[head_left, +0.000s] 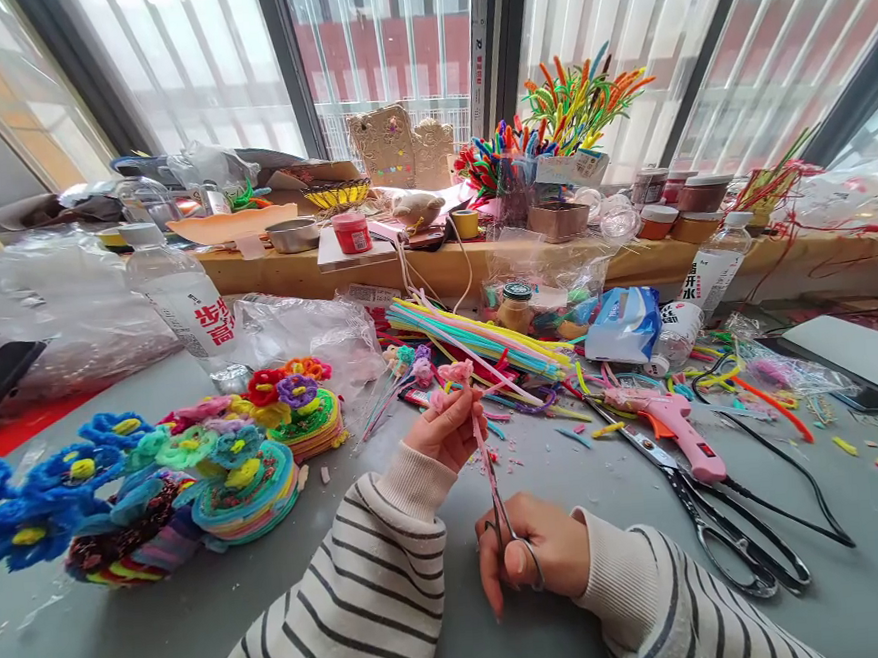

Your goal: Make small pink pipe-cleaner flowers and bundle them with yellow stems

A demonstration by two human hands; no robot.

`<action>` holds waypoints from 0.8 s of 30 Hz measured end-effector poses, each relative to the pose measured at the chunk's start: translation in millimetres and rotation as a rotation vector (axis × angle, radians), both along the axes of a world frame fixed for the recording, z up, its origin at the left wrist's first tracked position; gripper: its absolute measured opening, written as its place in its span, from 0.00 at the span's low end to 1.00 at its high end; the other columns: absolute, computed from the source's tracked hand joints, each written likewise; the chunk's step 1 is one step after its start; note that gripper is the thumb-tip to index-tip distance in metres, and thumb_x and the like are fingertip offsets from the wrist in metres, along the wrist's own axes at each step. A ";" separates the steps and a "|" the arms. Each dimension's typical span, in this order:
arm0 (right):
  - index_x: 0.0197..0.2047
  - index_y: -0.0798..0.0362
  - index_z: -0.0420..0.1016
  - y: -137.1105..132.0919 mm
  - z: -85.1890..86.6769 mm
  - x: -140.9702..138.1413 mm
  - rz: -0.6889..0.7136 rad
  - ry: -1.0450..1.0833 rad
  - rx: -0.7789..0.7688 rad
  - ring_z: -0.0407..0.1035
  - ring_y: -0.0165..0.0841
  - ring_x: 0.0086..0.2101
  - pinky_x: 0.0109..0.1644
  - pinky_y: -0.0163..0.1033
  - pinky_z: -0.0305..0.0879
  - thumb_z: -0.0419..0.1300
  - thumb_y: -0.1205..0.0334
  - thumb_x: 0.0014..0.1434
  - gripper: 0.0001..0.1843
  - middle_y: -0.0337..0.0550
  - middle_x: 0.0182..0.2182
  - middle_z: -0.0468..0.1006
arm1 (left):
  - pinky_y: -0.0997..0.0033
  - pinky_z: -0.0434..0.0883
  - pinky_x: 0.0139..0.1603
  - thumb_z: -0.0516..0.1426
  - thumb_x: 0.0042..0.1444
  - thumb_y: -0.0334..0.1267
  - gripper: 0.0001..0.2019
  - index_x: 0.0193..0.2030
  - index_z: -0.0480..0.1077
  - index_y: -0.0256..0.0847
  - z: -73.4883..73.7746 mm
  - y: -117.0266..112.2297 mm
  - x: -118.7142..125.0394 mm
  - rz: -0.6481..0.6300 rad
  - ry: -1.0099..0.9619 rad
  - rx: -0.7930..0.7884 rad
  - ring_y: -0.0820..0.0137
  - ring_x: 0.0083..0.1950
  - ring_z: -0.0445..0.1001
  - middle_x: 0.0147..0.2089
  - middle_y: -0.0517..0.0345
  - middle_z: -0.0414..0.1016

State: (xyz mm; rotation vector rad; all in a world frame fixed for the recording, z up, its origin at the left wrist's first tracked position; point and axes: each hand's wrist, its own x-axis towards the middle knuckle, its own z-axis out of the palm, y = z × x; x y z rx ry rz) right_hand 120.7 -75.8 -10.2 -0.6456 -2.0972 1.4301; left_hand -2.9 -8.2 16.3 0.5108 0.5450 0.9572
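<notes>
Over the middle of the table my left hand [452, 430] pinches a pink fuzzy pipe-cleaner piece [457, 373], its fluffy end showing above the fingers. Just below and to the right, my right hand [537, 548] has its fingers through the loops of a small pair of scissors [501, 510]. The blades point up toward the left hand and meet the pink piece near the fingers; whether they are closed on it I cannot tell. Small pink clippings lie on the table behind the hands.
Pipe-cleaner flowers [80, 469] and a round layered piece [244, 493] stand at left. On the right lie a pink glue gun [679, 432] with its cord and large black-handled scissors [723, 520]. Loose pipe cleaners [477, 336], a blue packet [623, 326] and a water bottle [185, 297] sit farther back.
</notes>
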 end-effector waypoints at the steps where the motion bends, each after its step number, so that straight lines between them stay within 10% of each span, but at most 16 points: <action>1: 0.16 0.60 0.70 -0.4 0.1 -0.7 0.004 0.012 -0.010 0.52 0.22 0.16 0.20 0.30 0.49 0.34 0.33 0.46 0.41 0.35 0.12 0.56 | 0.82 0.68 0.24 0.58 0.41 0.30 0.01 0.22 0.71 0.36 -0.2 -0.2 0.3 -0.001 0.002 -0.002 0.80 0.20 0.68 0.18 0.63 0.69; 24: 0.08 0.56 0.62 -4.3 -0.2 -5.7 -0.043 -0.051 -0.164 0.54 0.23 0.13 0.20 0.29 0.55 0.34 0.36 0.50 0.38 0.37 0.07 0.59 | 0.82 0.67 0.27 0.55 0.45 0.28 0.05 0.22 0.70 0.36 -0.4 0.4 3.5 0.143 -0.032 -0.013 0.82 0.22 0.68 0.18 0.64 0.69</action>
